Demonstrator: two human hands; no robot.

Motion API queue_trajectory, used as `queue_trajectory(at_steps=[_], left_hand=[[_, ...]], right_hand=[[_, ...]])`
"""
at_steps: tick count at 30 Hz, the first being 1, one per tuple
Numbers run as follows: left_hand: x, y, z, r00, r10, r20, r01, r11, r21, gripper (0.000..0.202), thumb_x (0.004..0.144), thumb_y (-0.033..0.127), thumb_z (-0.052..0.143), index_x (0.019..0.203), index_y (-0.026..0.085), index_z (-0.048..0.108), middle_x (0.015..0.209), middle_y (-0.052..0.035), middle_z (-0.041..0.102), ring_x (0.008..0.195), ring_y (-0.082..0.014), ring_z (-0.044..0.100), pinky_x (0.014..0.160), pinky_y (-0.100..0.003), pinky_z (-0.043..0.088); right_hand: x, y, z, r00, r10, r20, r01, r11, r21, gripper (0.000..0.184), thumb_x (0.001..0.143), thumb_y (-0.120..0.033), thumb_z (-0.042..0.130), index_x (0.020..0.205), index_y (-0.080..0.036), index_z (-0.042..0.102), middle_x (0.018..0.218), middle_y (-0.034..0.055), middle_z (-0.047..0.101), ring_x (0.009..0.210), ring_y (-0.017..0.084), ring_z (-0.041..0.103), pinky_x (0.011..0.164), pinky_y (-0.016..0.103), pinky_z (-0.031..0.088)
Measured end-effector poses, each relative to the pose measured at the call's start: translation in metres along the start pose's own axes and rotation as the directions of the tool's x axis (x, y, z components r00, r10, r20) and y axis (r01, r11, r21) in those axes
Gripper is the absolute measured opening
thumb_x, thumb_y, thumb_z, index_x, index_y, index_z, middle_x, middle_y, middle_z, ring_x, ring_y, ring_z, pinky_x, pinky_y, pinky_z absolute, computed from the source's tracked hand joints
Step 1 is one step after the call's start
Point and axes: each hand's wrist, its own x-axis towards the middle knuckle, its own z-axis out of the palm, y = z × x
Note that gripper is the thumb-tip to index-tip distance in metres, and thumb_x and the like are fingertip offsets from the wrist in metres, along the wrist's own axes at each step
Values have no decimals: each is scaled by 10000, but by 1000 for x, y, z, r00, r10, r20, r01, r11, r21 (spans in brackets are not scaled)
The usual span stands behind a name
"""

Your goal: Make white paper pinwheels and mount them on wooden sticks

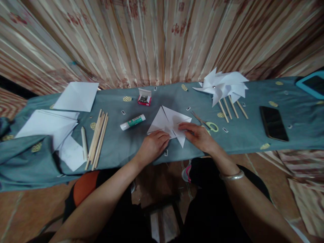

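Note:
A white paper square [165, 122] with slits cut inward from its corners lies on the cloth-covered table in front of me. My left hand [154, 145] has its fingers closed at the paper's lower left edge. At the right side, my right hand [197, 135] grips a flap of the same sheet between thumb and fingers. Green-handled scissors [204, 123] lie just beyond my right hand. To the left of the paper rests a glue stick [133, 122], and behind it stands a small open box of metal pins [144, 98].
Finished paper pinwheels [225, 86] on sticks lie at the back right, near a black phone [273, 123] and a blue-framed device [312, 84]. On the left are loose wooden sticks [97, 140], a white pencil-like stick [84, 141], stacked paper [48, 125] and another sheet [77, 96]. A curtain [162, 40] hangs behind.

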Motion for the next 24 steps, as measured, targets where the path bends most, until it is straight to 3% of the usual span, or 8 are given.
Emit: queue_trajectory(at_steps=[4,9,13,18,24], left_hand=[[1,-3,1,993,-88,-83,77,989,-124,173,889,198,531,870,197,702,977,-83,727,948,-215,657,869,-349,513],[5,-2,2,987,-121,-110,101,980,-170,172,872,197,546,827,194,712,960,-81,726,919,-213,649,861,-358,505],[5,-1,4,986,-131,-107,112,980,-167,161,874,195,556,856,178,715,946,-90,721,909,-216,642,862,-368,503],[1,0,6,983,-143,-115,128,984,-128,251,886,217,587,1110,139,666,890,-85,700,850,-205,641,800,-343,522],[2,-3,7,987,-87,-132,74,992,-99,186,916,214,557,1013,171,710,867,-72,715,833,-187,651,784,-322,529]], right_hand=[[-2,-3,3,999,49,19,-50,996,71,282,742,-176,641,991,-260,742,1212,64,671,1138,255,612,1001,434,465],[-3,-7,19,994,80,-70,-73,993,92,171,759,-371,716,861,-240,755,1161,94,663,1084,265,620,941,425,484],[-2,-3,31,989,70,-127,-62,996,71,140,778,-360,688,760,-231,738,1096,89,672,1019,251,634,906,417,496],[-2,2,36,985,16,-174,-21,999,-27,132,785,-343,674,747,-229,729,1077,78,681,1016,254,632,926,443,484],[-2,-5,36,981,-8,-195,-14,994,-109,158,812,-353,656,766,-216,721,1062,88,693,1003,260,639,886,439,512]])
